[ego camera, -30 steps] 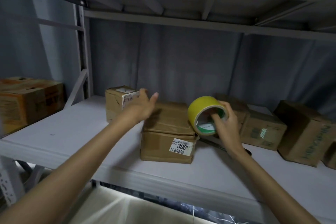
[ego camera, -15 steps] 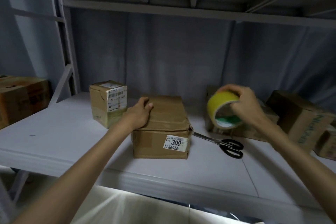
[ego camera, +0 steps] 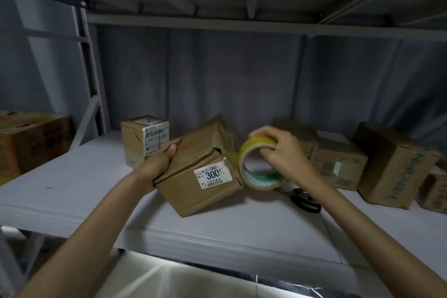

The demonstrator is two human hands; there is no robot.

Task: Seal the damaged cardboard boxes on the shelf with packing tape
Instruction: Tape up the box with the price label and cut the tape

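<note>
Cardboard box (ego camera: 200, 167) with the "300" label sits at the centre of the frame, now tipped up on one lower edge on the shelf (ego camera: 72, 191); half a second ago it lay flat. Your left hand (ego camera: 157, 164) is clamped on its left end, tilting it. Your right hand (ego camera: 278, 152) grips the tape roll (ego camera: 260, 164), which has come in against the box's right corner, so taping looks about to start. Scissors (ego camera: 304, 199) wait lower right.

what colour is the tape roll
Yellow roll of packing tape, with green print inside its core; seen in the head view.
</note>
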